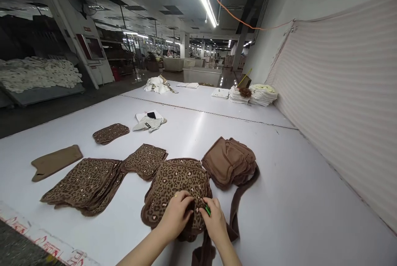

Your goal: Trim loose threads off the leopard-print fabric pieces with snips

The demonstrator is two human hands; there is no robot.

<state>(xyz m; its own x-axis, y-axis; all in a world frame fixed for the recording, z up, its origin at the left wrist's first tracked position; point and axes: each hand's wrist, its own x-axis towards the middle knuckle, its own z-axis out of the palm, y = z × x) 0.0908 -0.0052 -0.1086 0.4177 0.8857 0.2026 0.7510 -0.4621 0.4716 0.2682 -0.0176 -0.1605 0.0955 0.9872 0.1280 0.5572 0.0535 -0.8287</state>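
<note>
Here, fingers (198,209) on leopard stack (176,183).

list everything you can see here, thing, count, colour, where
leopard stack under the hands: one, brown spotted, near middle of table
small green tool: one, green, in the right hand
plain brown stack: one, brown, right of the leopard stack
brown strip: one, brown, trailing from the plain stack toward the near edge
large leopard stack: one, brown spotted, near left
middle leopard stack: one, brown spotted, centre
far leopard stack: one, brown spotted, farther left
flat brown piece: one, brown, far left
pale gloves: a small heap, whitish, mid table
white stacks: several, white, far right by the wall
table: one, white
left hand: on the leopard stack
right hand: pinching the green tool
</note>
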